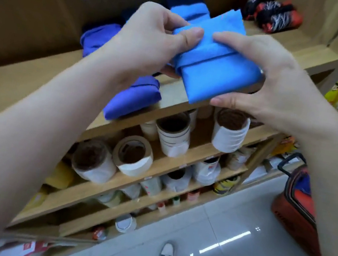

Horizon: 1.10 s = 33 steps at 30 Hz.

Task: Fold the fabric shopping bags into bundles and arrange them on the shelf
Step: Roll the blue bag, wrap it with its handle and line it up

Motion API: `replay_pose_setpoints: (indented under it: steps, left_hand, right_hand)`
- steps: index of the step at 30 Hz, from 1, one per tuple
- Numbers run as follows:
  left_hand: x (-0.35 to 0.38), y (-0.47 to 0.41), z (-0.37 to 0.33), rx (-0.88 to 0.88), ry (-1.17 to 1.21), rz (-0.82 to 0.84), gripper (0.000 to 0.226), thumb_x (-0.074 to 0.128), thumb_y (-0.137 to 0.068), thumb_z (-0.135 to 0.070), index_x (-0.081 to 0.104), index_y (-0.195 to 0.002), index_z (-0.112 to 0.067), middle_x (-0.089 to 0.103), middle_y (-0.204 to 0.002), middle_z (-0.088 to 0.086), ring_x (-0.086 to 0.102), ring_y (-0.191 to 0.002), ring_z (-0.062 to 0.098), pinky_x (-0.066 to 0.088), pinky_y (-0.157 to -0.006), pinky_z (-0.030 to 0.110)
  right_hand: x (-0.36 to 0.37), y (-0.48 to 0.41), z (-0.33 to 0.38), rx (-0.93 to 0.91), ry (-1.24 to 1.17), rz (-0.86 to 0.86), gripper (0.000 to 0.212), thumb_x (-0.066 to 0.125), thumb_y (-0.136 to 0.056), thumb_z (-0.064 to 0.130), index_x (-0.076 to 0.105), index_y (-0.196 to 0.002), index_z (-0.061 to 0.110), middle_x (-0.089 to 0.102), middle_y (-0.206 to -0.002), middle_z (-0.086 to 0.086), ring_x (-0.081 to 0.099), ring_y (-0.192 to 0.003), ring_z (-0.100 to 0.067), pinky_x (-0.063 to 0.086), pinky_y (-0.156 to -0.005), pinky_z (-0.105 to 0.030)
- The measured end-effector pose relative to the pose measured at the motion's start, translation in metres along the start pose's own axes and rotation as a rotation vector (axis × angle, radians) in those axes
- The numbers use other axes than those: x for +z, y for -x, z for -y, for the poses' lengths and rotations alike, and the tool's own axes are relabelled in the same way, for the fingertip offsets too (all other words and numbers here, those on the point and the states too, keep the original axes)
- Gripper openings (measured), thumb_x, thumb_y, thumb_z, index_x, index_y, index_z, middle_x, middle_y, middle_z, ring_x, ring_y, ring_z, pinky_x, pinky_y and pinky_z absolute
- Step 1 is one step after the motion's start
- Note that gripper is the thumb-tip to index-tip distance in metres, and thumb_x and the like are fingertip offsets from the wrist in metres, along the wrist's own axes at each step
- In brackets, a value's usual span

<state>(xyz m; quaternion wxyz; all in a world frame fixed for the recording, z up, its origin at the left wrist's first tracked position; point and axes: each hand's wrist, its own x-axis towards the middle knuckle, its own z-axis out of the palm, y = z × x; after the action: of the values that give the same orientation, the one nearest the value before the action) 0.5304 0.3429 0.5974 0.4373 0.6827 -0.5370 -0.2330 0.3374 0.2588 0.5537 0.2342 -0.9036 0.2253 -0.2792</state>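
Head view: your left hand (154,37) and right hand (268,84) both pinch the half-folded blue bag (214,72), held in the air just above the shelf (14,78). If you loosen either pinch, the flap could spring open and undo the bundle. Purple bundles (133,99) lie on the shelf. A red basket (293,208) stands beside the shelf, contents unclear.

two bare arms reach up and inward from the lower corners of the view. the left forearm (39,127) rises from the bottom left and the right forearm (335,175) from the right edge. the left hand (154,37) grips the left edge of a folded blue bag (216,73), thumb pressed flat on top, fingers curled underneath. the right hand (270,84), its back to the camera, holds the right edge, forefinger on the top fold near the left thumb, thumb pinching the near corner.
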Motion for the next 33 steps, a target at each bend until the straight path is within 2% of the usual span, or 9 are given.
replay_pose_setpoints:
  steps: [4,7,10,14,18,22,25,28,33]
  left_hand:
    - [-0.016,-0.040,0.005,0.041,-0.192,0.072,0.031,0.047,-0.103,-0.030,0.069,-0.109,-0.009,0.067,-0.091,0.003,0.066,-0.078,0.011,0.060,-0.075,0.039]
    - [-0.042,-0.062,0.023,0.100,-0.653,-0.009,0.031,0.055,-0.097,-0.037,0.067,-0.120,-0.019,0.068,-0.111,0.000,0.062,-0.105,0.016,0.049,-0.093,0.031]
    - [-0.061,-0.069,0.048,-0.010,-0.899,0.072,0.045,0.065,-0.086,-0.051,0.062,-0.125,-0.029,0.060,-0.131,0.001,0.053,-0.121,0.023,0.039,-0.094,0.030]
    - [-0.068,-0.077,0.062,-0.057,-0.832,0.131,0.057,0.070,-0.077,-0.061,0.055,-0.128,-0.040,0.054,-0.139,-0.003,0.051,-0.124,0.021,0.040,-0.096,0.032]
    - [-0.073,-0.085,0.066,-0.002,-0.750,0.148,0.061,0.077,-0.074,-0.055,0.057,-0.129,-0.036,0.052,-0.142,-0.006,0.047,-0.131,0.013,0.034,-0.097,0.022]
    - [-0.075,-0.089,0.072,0.050,-0.694,0.153,0.064,0.081,-0.072,-0.047,0.059,-0.130,-0.033,0.053,-0.142,-0.007,0.044,-0.133,0.011,0.031,-0.099,0.019]
    - [-0.077,-0.088,0.075,0.094,-0.753,0.139,0.065,0.078,-0.070,-0.059,0.058,-0.128,-0.037,0.054,-0.139,-0.006,0.041,-0.133,0.016,0.033,-0.109,0.035]
    - [-0.085,-0.089,0.078,0.091,-0.807,0.106,0.071,0.060,-0.064,-0.079,0.060,-0.124,-0.041,0.051,-0.140,-0.007,0.038,-0.134,0.018,0.031,-0.112,0.047]
    - [-0.092,-0.094,0.090,0.106,-0.723,0.057,0.050,0.073,-0.081,-0.049,0.064,-0.124,-0.027,0.048,-0.145,0.001,0.041,-0.136,0.014,0.026,-0.111,0.025]
  right_hand:
    - [-0.006,-0.028,-0.019,0.114,-0.068,-0.035,0.070,0.085,-0.070,0.037,0.053,-0.133,0.040,0.053,-0.130,0.007,0.049,-0.119,-0.012,0.043,-0.098,-0.029]
    - [-0.008,-0.047,-0.043,0.252,-0.052,-0.044,0.070,0.087,-0.069,0.036,0.055,-0.132,0.039,0.052,-0.130,0.010,0.049,-0.122,-0.011,0.039,-0.102,-0.026]
    - [-0.006,-0.061,-0.066,0.347,-0.099,0.043,0.066,0.083,-0.074,0.033,0.054,-0.133,0.039,0.053,-0.133,0.008,0.052,-0.120,-0.009,0.036,-0.098,-0.019]
    - [0.004,-0.081,-0.077,0.353,-0.310,0.056,0.048,0.071,-0.089,0.026,0.056,-0.132,0.038,0.056,-0.127,0.019,0.049,-0.114,0.017,0.039,-0.102,-0.014]
    - [0.021,-0.102,-0.087,0.427,-0.233,-0.209,0.049,0.076,-0.083,0.037,0.058,-0.128,0.030,0.062,-0.118,0.005,0.055,-0.108,-0.002,0.043,-0.094,-0.021]
    - [0.037,-0.114,-0.084,0.467,-0.194,-0.334,0.042,0.077,-0.082,0.039,0.064,-0.119,0.022,0.062,-0.110,-0.002,0.056,-0.093,-0.012,0.047,-0.087,-0.026]
    - [0.043,-0.122,-0.079,0.453,-0.170,-0.306,0.045,0.075,-0.083,0.040,0.063,-0.122,0.021,0.060,-0.110,0.000,0.055,-0.097,-0.012,0.044,-0.085,-0.025]
    - [0.039,-0.127,-0.079,0.440,-0.125,-0.216,0.046,0.070,-0.086,0.045,0.060,-0.126,0.025,0.059,-0.115,0.005,0.055,-0.107,-0.013,0.045,-0.091,-0.027]
    - [0.048,-0.127,-0.078,0.427,-0.069,-0.310,0.045,0.071,-0.085,0.044,0.056,-0.119,0.018,0.058,-0.111,0.001,0.052,-0.099,-0.015,0.043,-0.085,-0.030]
